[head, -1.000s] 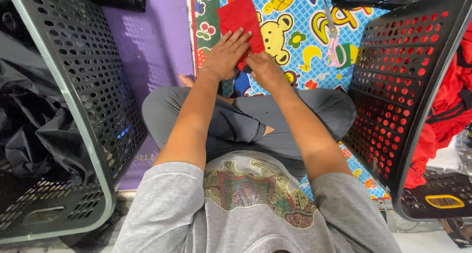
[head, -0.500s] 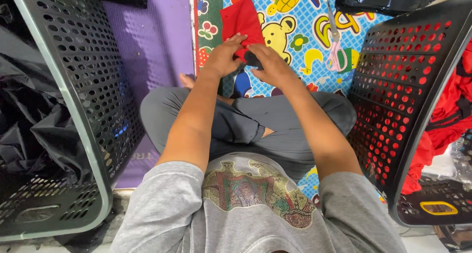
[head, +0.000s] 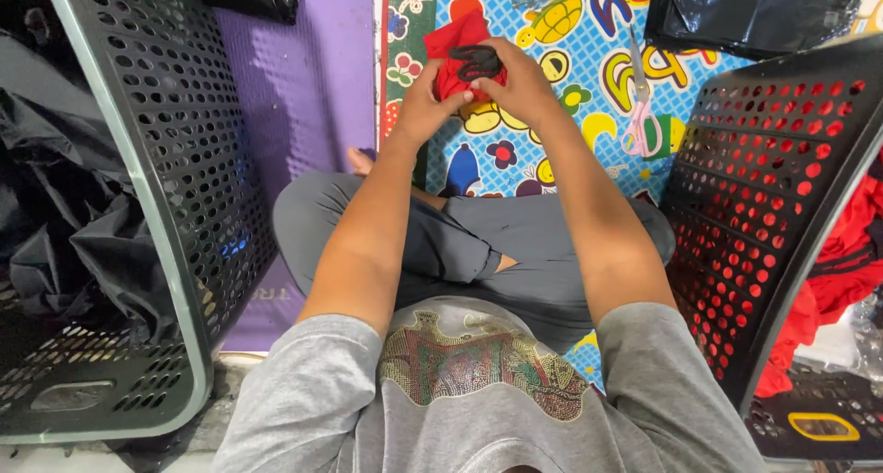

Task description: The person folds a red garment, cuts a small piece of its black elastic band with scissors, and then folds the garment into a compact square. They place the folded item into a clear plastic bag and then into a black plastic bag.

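A small red cloth piece (head: 457,39) with a black part on it is held up in front of me over a colourful play mat (head: 552,151). My left hand (head: 425,105) grips its lower left side. My right hand (head: 515,79) pinches its right side, with the fingers over the black part. Both forearms reach forward above my crossed legs in grey trousers.
A black perforated basket (head: 156,216) on my left holds black fabric. Another black perforated basket (head: 763,225) on my right holds red fabric. Pink-handled scissors (head: 641,124) lie on the mat to the right. Black plastic bags sit at the top left and top right.
The red piece was spread out on the mat; both hands have gathered it into a smaller bundle and lifted it closer, and a black part now shows on it.
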